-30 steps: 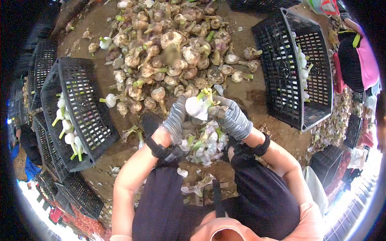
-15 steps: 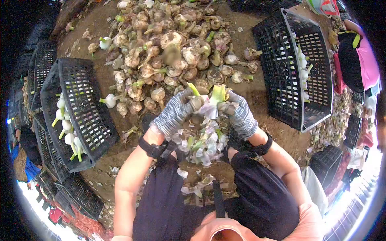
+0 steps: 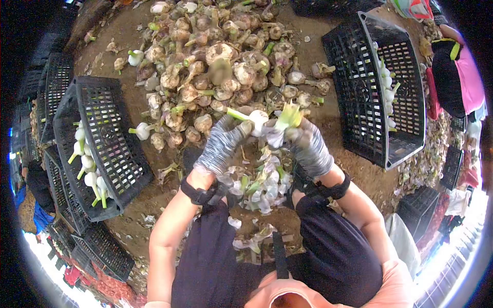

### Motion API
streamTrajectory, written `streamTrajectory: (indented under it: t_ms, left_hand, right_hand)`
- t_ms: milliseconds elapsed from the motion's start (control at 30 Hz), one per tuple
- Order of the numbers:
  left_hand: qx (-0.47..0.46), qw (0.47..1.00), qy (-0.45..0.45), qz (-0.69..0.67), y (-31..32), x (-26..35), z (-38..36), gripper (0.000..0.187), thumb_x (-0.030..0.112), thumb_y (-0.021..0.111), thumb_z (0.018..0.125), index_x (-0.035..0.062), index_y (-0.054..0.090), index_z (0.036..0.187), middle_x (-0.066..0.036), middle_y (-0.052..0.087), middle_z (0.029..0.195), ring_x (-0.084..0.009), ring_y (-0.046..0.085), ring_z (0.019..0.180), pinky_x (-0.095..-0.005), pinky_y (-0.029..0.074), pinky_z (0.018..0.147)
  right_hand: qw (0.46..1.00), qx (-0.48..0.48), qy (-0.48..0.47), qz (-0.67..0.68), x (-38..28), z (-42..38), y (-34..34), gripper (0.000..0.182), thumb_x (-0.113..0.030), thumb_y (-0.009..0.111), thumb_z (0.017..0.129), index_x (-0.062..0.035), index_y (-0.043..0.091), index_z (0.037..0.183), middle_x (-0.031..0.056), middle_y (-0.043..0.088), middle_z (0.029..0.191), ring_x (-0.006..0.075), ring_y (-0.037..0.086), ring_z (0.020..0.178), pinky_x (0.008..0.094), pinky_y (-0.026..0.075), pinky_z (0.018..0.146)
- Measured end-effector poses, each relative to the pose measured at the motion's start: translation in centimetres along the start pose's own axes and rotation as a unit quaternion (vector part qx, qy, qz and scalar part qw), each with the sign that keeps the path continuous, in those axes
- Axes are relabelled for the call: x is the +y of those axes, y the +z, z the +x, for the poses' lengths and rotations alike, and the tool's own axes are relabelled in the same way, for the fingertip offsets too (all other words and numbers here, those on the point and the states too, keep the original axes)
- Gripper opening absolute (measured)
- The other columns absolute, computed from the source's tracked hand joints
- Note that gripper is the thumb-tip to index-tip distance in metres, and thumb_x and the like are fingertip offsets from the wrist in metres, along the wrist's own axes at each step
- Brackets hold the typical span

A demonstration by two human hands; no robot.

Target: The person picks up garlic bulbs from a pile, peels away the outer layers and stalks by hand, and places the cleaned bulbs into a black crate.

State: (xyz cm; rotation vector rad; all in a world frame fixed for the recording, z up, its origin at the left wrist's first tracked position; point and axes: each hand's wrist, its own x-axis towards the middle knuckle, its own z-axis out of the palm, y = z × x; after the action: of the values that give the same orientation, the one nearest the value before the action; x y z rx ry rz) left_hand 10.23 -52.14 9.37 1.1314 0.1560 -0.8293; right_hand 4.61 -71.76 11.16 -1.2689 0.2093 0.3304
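Observation:
My left hand (image 3: 223, 143), in a grey glove, is closed on a white garlic bulb (image 3: 258, 117) whose green stem points up and left. Close beside it, my right hand (image 3: 308, 146), gloved too, pinches a piece of leafy garlic skin (image 3: 287, 117) with a yellow-green top. Pale peeled skins (image 3: 262, 182) lie in a heap on the ground below both hands. Just beyond the hands spreads a large pile of unpeeled garlic bulbs (image 3: 197, 66).
Black crates holding white garlic stand at the left (image 3: 110, 138) and right (image 3: 359, 87). One clean bulb (image 3: 143, 130) lies beside the left crate. More crates (image 3: 102, 251) are at the lower left. Another person (image 3: 454, 72) is at the far right.
The white bulb now shows bare in my left hand, its stem tilted further left. The leafy skin in my right hand has come apart from it and tilted slightly.

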Motion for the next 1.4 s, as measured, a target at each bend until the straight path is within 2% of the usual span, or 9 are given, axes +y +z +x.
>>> streamTrajectory:
  t_ms: [233,267,400,500,733,800,1033,1333,1400]
  left_hand:
    - [-0.038,0.992,0.061,0.102,1.2,0.8,-0.6,0.038,0.036,0.061,0.084,0.0057,0.059,0.106,-0.004,0.061,0.101,-0.0142,0.056,0.093,-0.0297,0.044,0.085]
    - [-0.039,0.992,0.061,0.102,1.5,1.3,-0.8,0.038,0.036,0.061,0.084,0.0057,0.059,0.106,-0.004,0.061,0.101,-0.0142,0.056,0.093,-0.0297,0.044,0.085]
    - [-0.089,0.992,0.021,-0.082,1.7,1.0,-0.9,0.043,0.039,0.059,0.084,0.0051,0.055,0.112,-0.005,0.061,0.104,-0.0151,0.056,0.097,-0.0294,0.045,0.085]
    - [-0.049,0.971,-0.059,-0.227,0.8,1.0,-0.9,0.042,0.034,0.059,0.085,0.0049,0.052,0.115,-0.006,0.060,0.108,-0.0180,0.057,0.101,-0.0308,0.045,0.089]
    - [-0.048,0.868,-0.104,-0.483,-1.7,-1.8,0.3,0.032,0.020,0.052,0.088,0.0031,0.051,0.115,-0.012,0.058,0.112,-0.0235,0.058,0.099,-0.0357,0.050,0.086]
    - [-0.067,0.859,-0.130,-0.490,-1.9,-2.9,1.1,0.031,0.019,0.051,0.089,0.0032,0.051,0.115,-0.012,0.058,0.112,-0.0229,0.058,0.099,-0.0356,0.050,0.086]
    - [0.089,0.920,-0.143,-0.355,-0.6,-2.9,1.1,0.025,0.018,0.048,0.091,0.0031,0.054,0.109,-0.010,0.061,0.105,-0.0192,0.061,0.093,-0.0289,0.055,0.075]
    - [-0.080,0.943,0.102,0.305,3.1,-3.5,-0.2,0.047,0.026,0.065,0.081,0.0028,0.051,0.120,-0.008,0.058,0.111,-0.0157,0.054,0.099,-0.0306,0.042,0.088]
    - [-0.060,0.964,0.064,0.251,3.0,-3.2,-0.2,0.047,0.023,0.068,0.078,0.0015,0.053,0.116,-0.011,0.059,0.107,-0.0196,0.054,0.100,-0.0328,0.042,0.089]
  right_hand:
    - [0.960,-0.012,0.157,0.230,0.9,-0.1,-0.8,0.031,-0.016,0.051,0.081,-0.0030,0.051,0.109,0.0086,0.061,0.096,0.0122,0.058,0.076,0.0256,0.048,0.060]
    - [0.815,-0.124,0.206,0.526,1.7,0.5,-1.9,0.035,-0.022,0.049,0.080,-0.0033,0.051,0.110,0.0135,0.061,0.094,0.0097,0.053,0.054,0.0245,0.044,0.044]
    - [0.758,-0.116,0.277,0.578,1.2,-0.8,-3.1,0.048,-0.030,0.050,0.081,0.0024,0.048,0.115,0.0124,0.062,0.076,0.0075,0.038,0.032,0.0236,0.031,0.026]
    - [0.935,-0.225,0.271,-0.044,0.7,-0.6,-3.0,0.047,-0.030,0.059,0.078,-0.0006,0.051,0.113,0.0079,0.061,0.083,0.0133,0.058,0.062,0.0254,0.047,0.054]
    - [0.819,-0.238,0.012,-0.521,1.1,0.3,-1.7,0.042,-0.037,0.066,0.076,-0.0041,0.055,0.098,0.0127,0.060,0.085,0.0283,0.058,0.078,0.0335,0.048,0.072]
    - [0.941,0.041,-0.044,-0.332,-1.4,0.8,0.0,0.039,-0.033,0.067,0.076,-0.0016,0.053,0.094,0.0123,0.060,0.086,0.0263,0.059,0.080,0.0337,0.049,0.072]
    - [0.971,-0.101,0.146,0.157,-4.3,-0.7,-0.3,0.031,-0.022,0.068,0.072,-0.0021,0.050,0.089,0.0069,0.059,0.079,0.0129,0.057,0.068,0.0232,0.047,0.060]
    - [0.975,0.017,0.215,-0.059,3.8,-1.6,-5.9,0.054,-0.041,0.064,0.080,-0.0030,0.050,0.116,0.0081,0.058,0.104,0.0135,0.057,0.082,0.0259,0.049,0.069]
    - [0.936,0.116,0.165,0.289,0.5,-2.5,-6.7,0.040,-0.027,0.060,0.081,-0.0046,0.051,0.113,0.0096,0.059,0.098,0.0144,0.056,0.079,0.0211,0.047,0.065]
